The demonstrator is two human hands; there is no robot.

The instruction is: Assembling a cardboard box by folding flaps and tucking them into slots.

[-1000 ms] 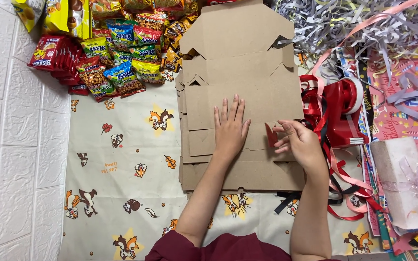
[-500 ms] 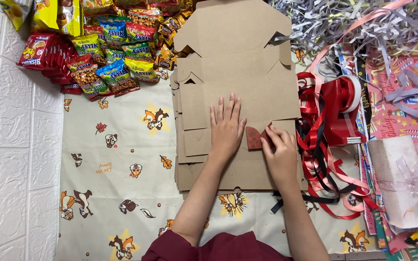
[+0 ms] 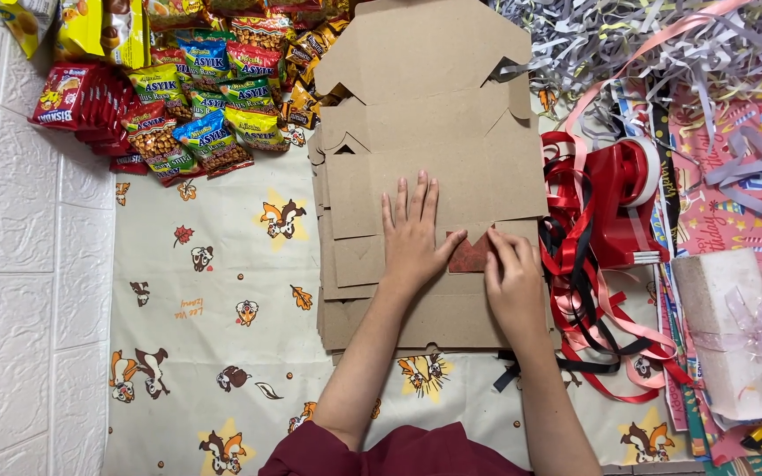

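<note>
A stack of flat brown cardboard box blanks [image 3: 434,106] lies on a patterned cloth [image 3: 213,291]. My left hand [image 3: 412,234] rests flat on the top blank, fingers spread, pressing it down. Just to its right, my right hand [image 3: 511,282] presses its fingertips on a small reddish-brown patterned piece [image 3: 469,256] that sits on the cardboard between the two hands. Neither hand grips anything.
Several colourful snack packets [image 3: 196,97] are piled at the back left. A red tape dispenser [image 3: 619,198] and tangled red and black ribbons [image 3: 593,308] lie right of the cardboard. Shredded paper [image 3: 628,44], wrapping paper [image 3: 743,185] and a wrapped white box [image 3: 734,335] fill the right side.
My right hand has moved left along the cardboard with the small reddish piece, closer to my left hand. The left hand has stayed flat on the blank.
</note>
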